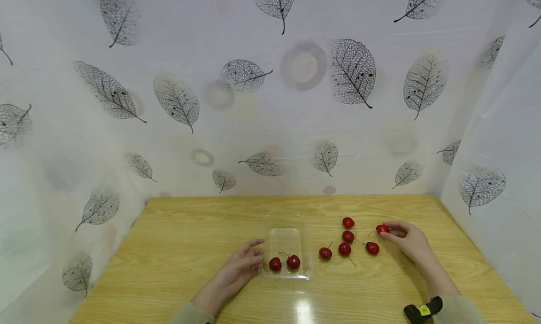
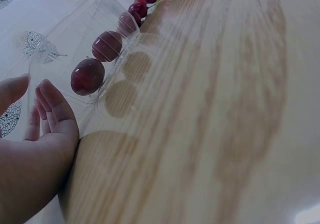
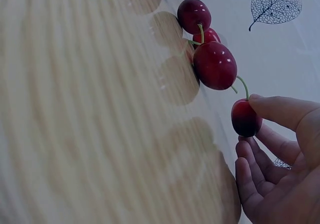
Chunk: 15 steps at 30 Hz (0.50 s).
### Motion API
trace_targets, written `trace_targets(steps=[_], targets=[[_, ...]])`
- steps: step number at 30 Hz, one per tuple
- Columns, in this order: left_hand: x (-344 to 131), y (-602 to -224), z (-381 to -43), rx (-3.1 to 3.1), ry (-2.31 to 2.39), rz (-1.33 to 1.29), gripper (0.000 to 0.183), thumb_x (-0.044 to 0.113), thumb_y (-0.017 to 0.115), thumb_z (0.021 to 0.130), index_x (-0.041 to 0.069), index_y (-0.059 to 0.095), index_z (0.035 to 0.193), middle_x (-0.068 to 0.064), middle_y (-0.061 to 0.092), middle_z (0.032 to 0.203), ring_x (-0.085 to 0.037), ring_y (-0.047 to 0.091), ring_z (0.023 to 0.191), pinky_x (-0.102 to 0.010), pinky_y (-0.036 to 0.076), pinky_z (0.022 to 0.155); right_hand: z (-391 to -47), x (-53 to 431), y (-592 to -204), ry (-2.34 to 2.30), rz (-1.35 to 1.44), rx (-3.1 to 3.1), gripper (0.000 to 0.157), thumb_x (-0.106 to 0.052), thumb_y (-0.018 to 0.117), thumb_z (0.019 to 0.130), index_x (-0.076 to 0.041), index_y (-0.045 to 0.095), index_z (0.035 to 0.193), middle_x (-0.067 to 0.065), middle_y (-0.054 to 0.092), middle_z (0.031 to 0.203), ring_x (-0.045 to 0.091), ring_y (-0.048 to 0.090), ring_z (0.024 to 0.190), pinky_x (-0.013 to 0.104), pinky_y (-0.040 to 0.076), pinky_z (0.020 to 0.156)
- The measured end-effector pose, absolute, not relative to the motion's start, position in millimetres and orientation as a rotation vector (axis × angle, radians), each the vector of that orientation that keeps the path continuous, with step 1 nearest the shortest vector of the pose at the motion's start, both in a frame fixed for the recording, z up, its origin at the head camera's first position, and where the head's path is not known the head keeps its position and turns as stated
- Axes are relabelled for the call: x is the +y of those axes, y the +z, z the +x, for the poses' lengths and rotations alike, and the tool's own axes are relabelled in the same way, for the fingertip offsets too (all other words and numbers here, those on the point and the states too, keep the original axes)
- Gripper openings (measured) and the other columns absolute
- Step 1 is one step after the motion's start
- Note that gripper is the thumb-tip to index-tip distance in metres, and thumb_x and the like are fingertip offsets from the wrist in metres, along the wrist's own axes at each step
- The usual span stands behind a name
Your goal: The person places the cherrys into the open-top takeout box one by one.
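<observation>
A red cherry point(image 1: 382, 228) with a green stem is pinched between the thumb and fingers of my right hand point(image 1: 407, 242); the right wrist view shows this cherry point(image 3: 246, 118) close up. My left hand point(image 1: 240, 267) rests at the left side of a clear plastic box point(image 1: 307, 249), its fingers loosely bent by the wall. Two dark red cherries point(image 1: 293, 262) lie inside the box at its near end. Between box and right hand, several loose cherries point(image 1: 348, 236) sit on the table, one of them point(image 1: 372, 248) just below the held cherry.
The wooden table point(image 1: 177, 249) reflects light near its front. White sheeting with a leaf print point(image 1: 352, 73) hangs behind the table and along both sides. A black strap with a yellow label point(image 1: 424, 310) is on my right wrist.
</observation>
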<state>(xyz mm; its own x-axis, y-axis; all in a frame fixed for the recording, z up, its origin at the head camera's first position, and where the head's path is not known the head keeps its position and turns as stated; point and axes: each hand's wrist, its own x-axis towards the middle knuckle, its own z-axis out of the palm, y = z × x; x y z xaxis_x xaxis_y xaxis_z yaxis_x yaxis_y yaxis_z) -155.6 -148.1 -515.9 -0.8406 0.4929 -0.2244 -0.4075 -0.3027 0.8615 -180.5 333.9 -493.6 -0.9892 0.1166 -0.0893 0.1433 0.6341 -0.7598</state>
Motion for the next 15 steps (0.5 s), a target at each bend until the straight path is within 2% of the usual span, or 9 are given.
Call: trace_targets(steps=[6, 11, 15], targets=[[-148.2, -515.1, -154.9, 1.383, 2.166, 0.119, 0.066, -0.002, 0.055, 0.105, -0.002, 0.023, 0.162, 0.003, 0.057, 0.119, -0.005, 0.060, 0.097, -0.018, 0.052, 0.089, -180.0, 325.7, -490.1, -1.348, 0.212, 2.785, 0.058, -0.033, 0.076, 0.100, 0.004, 0.061, 0.142, 0.027, 0.067, 0.135, -0.016, 0.053, 0.088, 0.015, 0.047, 0.078], [-148.4, -514.6, -154.9, 1.385, 2.162, 0.123, 0.065, -0.001, 0.055, 0.105, -0.002, 0.024, 0.162, 0.003, 0.057, 0.119, -0.005, 0.060, 0.097, -0.018, 0.052, 0.089, -181.8, 318.0, -488.5, -1.324, 0.168, 2.816, 0.058, -0.034, 0.077, 0.099, 0.002, 0.063, 0.142, 0.025, 0.068, 0.136, -0.006, 0.059, 0.097, 0.015, 0.048, 0.080], [-148.5, -515.6, -155.4, 1.386, 2.165, 0.119, 0.065, -0.002, 0.056, 0.105, -0.001, 0.025, 0.162, 0.003, 0.056, 0.119, -0.005, 0.060, 0.097, -0.017, 0.052, 0.089, -182.2, 309.7, -484.9, -1.310, 0.120, 2.840, 0.056, -0.036, 0.076, 0.099, 0.000, 0.064, 0.141, 0.022, 0.070, 0.133, 0.002, 0.062, 0.101, 0.019, 0.050, 0.082]])
